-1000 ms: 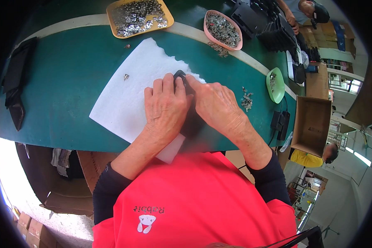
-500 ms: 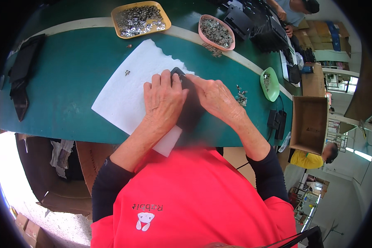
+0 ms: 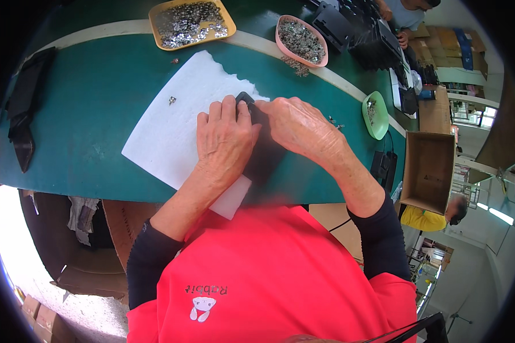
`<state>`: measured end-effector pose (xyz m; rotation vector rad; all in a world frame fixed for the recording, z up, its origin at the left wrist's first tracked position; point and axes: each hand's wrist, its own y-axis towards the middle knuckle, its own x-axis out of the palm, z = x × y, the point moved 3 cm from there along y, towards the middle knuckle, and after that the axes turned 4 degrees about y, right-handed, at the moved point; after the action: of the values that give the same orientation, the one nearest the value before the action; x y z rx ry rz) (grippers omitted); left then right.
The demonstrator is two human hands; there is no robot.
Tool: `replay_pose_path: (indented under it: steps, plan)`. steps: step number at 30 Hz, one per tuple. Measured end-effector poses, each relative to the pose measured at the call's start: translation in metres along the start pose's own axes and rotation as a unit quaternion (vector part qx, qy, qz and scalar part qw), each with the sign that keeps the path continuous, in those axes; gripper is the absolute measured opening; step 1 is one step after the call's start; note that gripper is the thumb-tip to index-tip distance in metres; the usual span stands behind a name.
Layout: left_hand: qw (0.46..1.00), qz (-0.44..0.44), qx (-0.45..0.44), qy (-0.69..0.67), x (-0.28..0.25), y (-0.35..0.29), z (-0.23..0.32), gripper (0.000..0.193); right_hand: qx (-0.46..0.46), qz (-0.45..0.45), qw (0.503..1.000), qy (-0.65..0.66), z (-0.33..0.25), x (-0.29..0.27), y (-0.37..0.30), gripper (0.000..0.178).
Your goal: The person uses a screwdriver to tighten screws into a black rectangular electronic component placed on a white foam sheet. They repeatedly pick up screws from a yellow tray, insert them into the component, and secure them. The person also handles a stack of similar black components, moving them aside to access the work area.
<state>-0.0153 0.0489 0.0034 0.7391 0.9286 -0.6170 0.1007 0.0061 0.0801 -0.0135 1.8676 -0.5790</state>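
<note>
A dark, flat plastic part (image 3: 264, 153) lies at a slant on a white foam sheet (image 3: 169, 134), partly covered by my hands. My left hand (image 3: 226, 137) presses over its left side, fingers bent round the edge near the far end. At that same far corner my right hand (image 3: 303, 128) is closed, its fingertips against the part. Whatever the right fingers pinch, if anything, is hidden. One small metal piece (image 3: 172, 100) rests on the foam, left of my left hand. Several more metal pieces (image 3: 336, 122) lie on the green table beyond my right wrist.
At the back stand a yellow tray (image 3: 153, 30) and a pink tray (image 3: 326, 57), both with small metal parts. A green bowl (image 3: 377, 132) is at right, above black adapters (image 3: 384, 167). A long black part (image 3: 28, 108) lies far left. Black housings (image 3: 372, 48) and a co-worker (image 3: 409, 18) are back right.
My right hand has turned at the part's far corner, its back rolling over and the pointing finger drawing in. My left hand keeps its hold. The whole view has shifted slightly.
</note>
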Motion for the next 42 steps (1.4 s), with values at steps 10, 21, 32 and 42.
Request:
replay_pose_path:
  steps: [10,21,32,42]
  plan:
    - [1.000,-0.009,-0.001,0.006,-0.002,0.005,0.003,0.048,-0.012,0.002,0.999,-0.050,-0.001,0.002,0.001,0.038]
    - [0.999,0.034,0.018,0.009,-0.003,0.002,0.000,0.043,-0.103,0.222,0.942,0.229,0.061,0.060,-0.012,0.031]
    - [0.976,-0.011,0.198,-0.095,-0.003,0.035,-0.016,0.028,0.053,0.181,0.934,0.302,0.051,0.072,-0.032,0.037]
    - [0.993,0.089,0.072,0.005,-0.017,0.050,-0.071,0.021,-0.018,0.162,0.900,0.405,0.067,0.083,-0.029,0.036]
